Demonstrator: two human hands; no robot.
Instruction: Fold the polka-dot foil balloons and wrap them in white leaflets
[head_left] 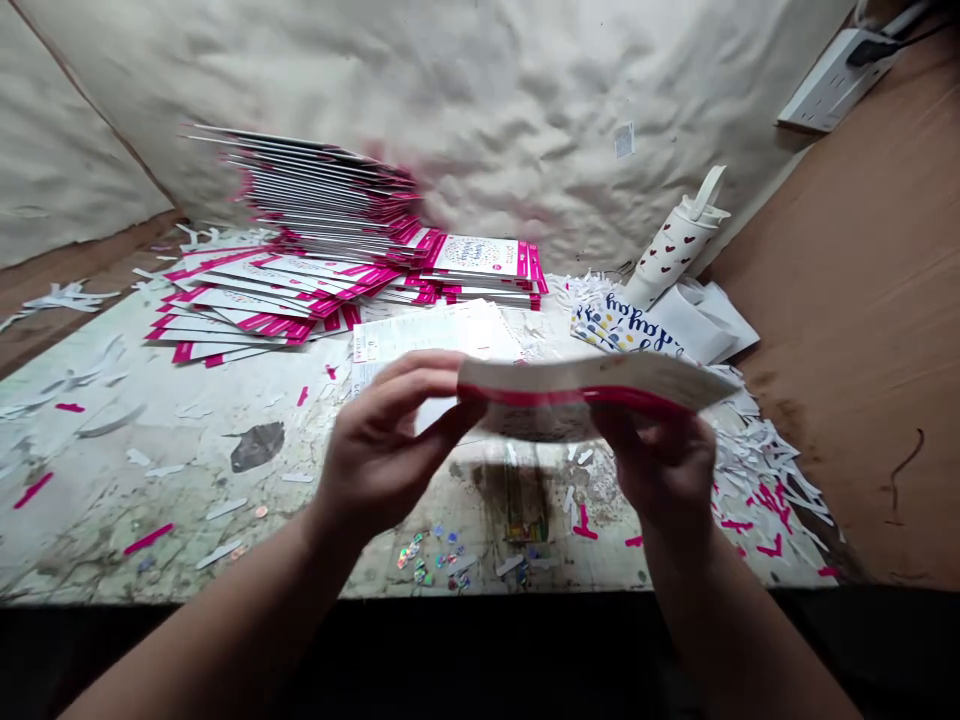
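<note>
My left hand (382, 440) and my right hand (664, 460) grip a white and pink printed packet (540, 390) by its two ends. Thumbs lie below and fingers above, so both hands are closed on it. The packet is lifted over the table, seen nearly edge-on, bowed and smeared by motion. Its print cannot be read. Behind it lies a printed white sheet (427, 335), partly covered by my left hand. Farther back, similar pink-edged packets form a tall leaning stack (322, 195), a fanned pile (247, 295) and a low stack (484, 258).
At the back right, a white tumbler with hearts (667, 250) leans beside a "day" printed sheet (630, 325). Paper strips (765, 470) heap along the right wall. Shiny confetti (435, 560) lies near the front edge. A power socket (836, 80) hangs upper right.
</note>
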